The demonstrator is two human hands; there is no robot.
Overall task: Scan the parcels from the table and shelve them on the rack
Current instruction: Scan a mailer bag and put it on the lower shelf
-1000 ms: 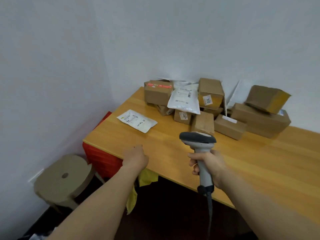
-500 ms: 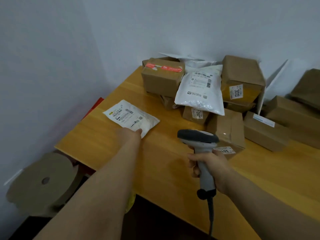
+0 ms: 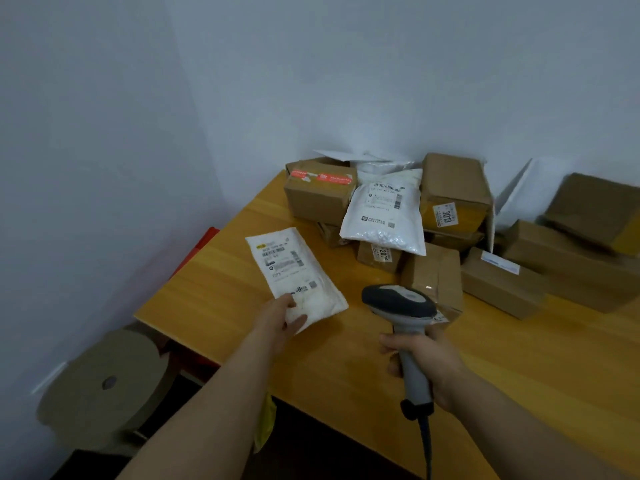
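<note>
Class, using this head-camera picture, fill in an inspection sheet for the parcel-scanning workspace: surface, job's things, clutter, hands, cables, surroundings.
Surface: wooden table, set into a wall corner.
Job's things: white flat parcel, label up; scanner; cardboard boxes piled at the far side by the wall, with a white bag lying on them.
Clutter: red object beside the table's left edge; yellow item hanging below its near edge.
Hands: left hand grips the parcel's near end; right hand grips the scanner's handle.
Cables: cable runs down from the scanner's handle, out of frame.
Surroundings: pale walls; round stool left of the table; no rack seen.
</note>
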